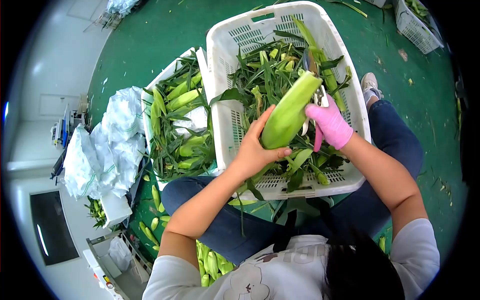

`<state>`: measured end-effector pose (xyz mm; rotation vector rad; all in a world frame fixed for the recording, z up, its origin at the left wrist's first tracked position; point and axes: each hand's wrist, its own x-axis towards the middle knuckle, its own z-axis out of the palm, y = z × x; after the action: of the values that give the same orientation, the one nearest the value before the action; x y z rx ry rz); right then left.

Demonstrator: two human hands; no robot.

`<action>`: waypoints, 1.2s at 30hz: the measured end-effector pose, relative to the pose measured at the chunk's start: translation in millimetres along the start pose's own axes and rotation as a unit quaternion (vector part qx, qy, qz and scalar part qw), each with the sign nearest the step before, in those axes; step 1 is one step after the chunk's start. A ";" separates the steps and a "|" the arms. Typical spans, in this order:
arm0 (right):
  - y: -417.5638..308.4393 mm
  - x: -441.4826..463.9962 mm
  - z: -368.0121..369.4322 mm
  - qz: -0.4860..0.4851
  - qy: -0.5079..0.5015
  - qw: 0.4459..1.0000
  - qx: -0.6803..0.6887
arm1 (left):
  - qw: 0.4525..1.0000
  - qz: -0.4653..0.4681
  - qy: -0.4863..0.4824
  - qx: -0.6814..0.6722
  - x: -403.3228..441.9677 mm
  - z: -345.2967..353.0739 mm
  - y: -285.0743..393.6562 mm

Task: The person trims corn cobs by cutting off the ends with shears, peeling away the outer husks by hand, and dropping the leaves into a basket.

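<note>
My bare left hand (254, 149) is closed around a thick green ear of corn (290, 114) in its husk. The ear is tilted, with its pale cut end pointing up and to the right. My right hand (331, 123), in a pink glove, grips pruning shears (318, 137) beside the upper part of the ear. Their blades are partly hidden behind the corn, so I cannot tell whether they touch it. Below both hands stands a white plastic crate (222, 65) holding loose green husks and leaves (267, 67).
Left of the crate, a white box (150, 117) holds corn ears and leaves. White plastic bags (107, 145) are piled farther left. More ears (212, 262) lie beneath my left arm. Another crate (420, 30) stands at the far right on the green floor (165, 25).
</note>
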<state>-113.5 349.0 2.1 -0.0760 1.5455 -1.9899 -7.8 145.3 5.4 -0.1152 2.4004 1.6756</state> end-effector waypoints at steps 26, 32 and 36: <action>4.0 -24.7 -10.5 0.141 -0.152 0.978 0.006 | 0.885 0.201 -0.047 0.418 -0.3 -73.4 10.7; 4.2 -18.1 3.9 0.061 -0.107 0.988 0.097 | 0.854 0.193 0.394 0.280 -5.0 -51.1 6.3; 10.0 -23.3 11.4 0.084 -0.136 0.975 0.155 | 0.895 0.007 0.095 -0.437 6.3 -30.2 -0.2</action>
<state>-85.8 349.4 4.1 -0.0848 1.0241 -1.9678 -17.8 117.4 13.7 -0.4057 1.5454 2.7136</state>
